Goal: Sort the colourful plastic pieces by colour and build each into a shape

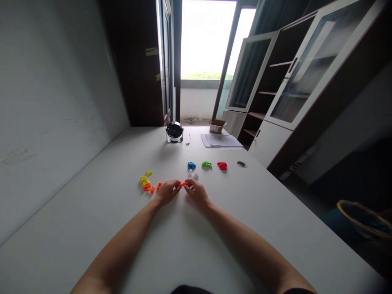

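Between the fingertips of my left hand [167, 191] and my right hand [198, 192] is a small orange plastic piece [183, 184], pinched from both sides just above the white table [183, 253]. Its exact shape is too small to make out. Beside my left hand lies a loose orange piece [159, 186], with more orange pieces [150, 188] further left. Yellow pieces [143, 180] are heaped against those. Just beyond my right hand sit white pieces [192, 174], touching or close to a blue cluster [191, 165]. A green cluster [207, 164] and a red cluster [222, 165] lie to the right.
At the table's far end stand a round black-and-silver device [174, 132], a thin cord [188, 140], paper sheets [222, 141] and an open cardboard box [217, 126]. A round cable hole [241, 164] is near the right edge. A wall [55, 122] borders the left side.
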The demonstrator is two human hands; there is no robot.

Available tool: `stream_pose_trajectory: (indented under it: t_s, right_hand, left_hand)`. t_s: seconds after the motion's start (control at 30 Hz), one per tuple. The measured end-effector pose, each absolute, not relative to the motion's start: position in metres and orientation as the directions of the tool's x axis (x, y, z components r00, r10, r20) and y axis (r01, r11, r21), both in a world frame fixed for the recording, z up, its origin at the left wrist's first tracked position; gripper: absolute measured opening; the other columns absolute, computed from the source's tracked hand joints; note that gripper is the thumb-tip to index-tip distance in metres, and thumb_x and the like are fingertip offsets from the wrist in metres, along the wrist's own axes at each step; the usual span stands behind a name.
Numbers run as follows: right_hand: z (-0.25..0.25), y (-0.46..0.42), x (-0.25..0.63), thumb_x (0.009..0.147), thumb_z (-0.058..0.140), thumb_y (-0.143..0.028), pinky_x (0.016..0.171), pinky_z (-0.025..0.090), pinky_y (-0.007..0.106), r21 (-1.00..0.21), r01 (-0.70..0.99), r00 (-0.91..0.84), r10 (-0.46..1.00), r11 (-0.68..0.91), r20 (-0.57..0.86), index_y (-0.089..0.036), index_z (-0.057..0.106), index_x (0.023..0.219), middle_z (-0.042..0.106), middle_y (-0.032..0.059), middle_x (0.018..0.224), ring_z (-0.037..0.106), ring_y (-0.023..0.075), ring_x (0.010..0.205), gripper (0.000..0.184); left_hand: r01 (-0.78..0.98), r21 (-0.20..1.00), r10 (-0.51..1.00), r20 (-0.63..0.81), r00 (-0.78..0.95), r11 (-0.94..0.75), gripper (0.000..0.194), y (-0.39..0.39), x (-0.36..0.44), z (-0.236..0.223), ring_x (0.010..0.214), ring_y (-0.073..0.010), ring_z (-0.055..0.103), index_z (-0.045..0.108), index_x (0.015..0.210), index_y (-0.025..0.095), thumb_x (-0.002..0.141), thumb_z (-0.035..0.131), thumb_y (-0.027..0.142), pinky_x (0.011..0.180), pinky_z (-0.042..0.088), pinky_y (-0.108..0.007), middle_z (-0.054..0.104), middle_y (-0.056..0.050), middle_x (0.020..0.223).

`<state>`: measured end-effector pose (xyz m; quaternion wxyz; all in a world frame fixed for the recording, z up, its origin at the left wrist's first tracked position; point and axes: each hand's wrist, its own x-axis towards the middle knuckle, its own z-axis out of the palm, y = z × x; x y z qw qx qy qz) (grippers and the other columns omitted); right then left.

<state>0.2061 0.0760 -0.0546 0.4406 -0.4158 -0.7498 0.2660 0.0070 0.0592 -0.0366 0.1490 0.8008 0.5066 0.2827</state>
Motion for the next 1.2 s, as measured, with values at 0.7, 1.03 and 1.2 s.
stream_pose_trajectory:
  t_s: [0.7, 1.03, 1.2]
  right_hand:
    - [-0.055, 0.074, 0.207, 0.094, 0.057, -0.028, 0.072, 0.055, 0.028, -0.732, 0.357, -0.338, 0.811, 0.581, 0.478, -0.025, 0.067, 0.118, 0.072, 0.0048, 0.110, 0.065, 0.0138, 0.071, 0.026]
    - [-0.053, 0.074, 0.207, 0.095, 0.056, -0.030, 0.071, 0.052, 0.026, -0.698, 0.448, -0.287, 0.829, 0.559, 0.480, -0.022, 0.068, 0.098, 0.072, 0.0035, 0.094, 0.065, 0.0152, 0.072, 0.015]
    - [-0.055, 0.075, 0.207, 0.092, 0.059, -0.030, 0.071, 0.053, 0.027, -0.707, 0.456, -0.269, 0.841, 0.541, 0.470, -0.022, 0.068, 0.102, 0.072, 0.0037, 0.093, 0.065, 0.0157, 0.073, 0.015]
  left_hand:
    - [0.694, 0.523, 0.869, 0.288, 0.402, -0.494, 0.043, 0.064, 0.004, -0.041, 0.087, -0.0199, 0.060, 0.059, 0.085, 0.022, 0.105, 0.026, 0.042, 0.087, 0.046, -0.032, 0.064, -0.003, 0.085]
    - [0.713, 0.524, 0.885, 0.295, 0.361, -0.466, 0.018, 0.059, 0.004, -0.035, 0.084, -0.0178, 0.061, 0.060, 0.097, 0.024, 0.097, 0.048, 0.037, 0.078, 0.047, -0.028, 0.067, -0.001, 0.092]
    - [0.719, 0.521, 0.887, 0.303, 0.347, -0.460, 0.021, 0.058, 0.005, -0.033, 0.080, -0.0170, 0.061, 0.059, 0.094, 0.024, 0.099, 0.043, 0.036, 0.075, 0.047, -0.027, 0.067, 0.000, 0.088]
